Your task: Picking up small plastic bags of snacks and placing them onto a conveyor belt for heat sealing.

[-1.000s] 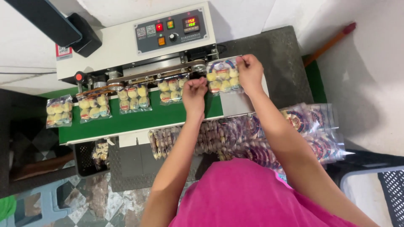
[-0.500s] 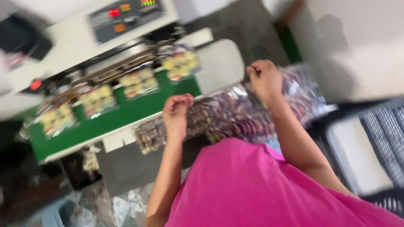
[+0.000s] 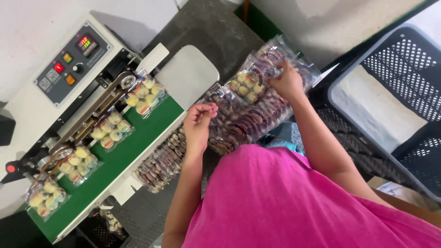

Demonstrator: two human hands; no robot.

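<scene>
Right hand (image 3: 285, 82) fingers pinching clear biscuit pack (image 3: 248, 83) above heap edge, left hand (image 3: 198, 124) loosely curled, empty.

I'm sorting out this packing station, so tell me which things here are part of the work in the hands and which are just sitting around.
In the work:
right hand on a clear snack packet
left hand, empty, above the pile of packets
green conveyor belt carrying four packets
sealing machine

Lying about:
black perforated crate
</scene>
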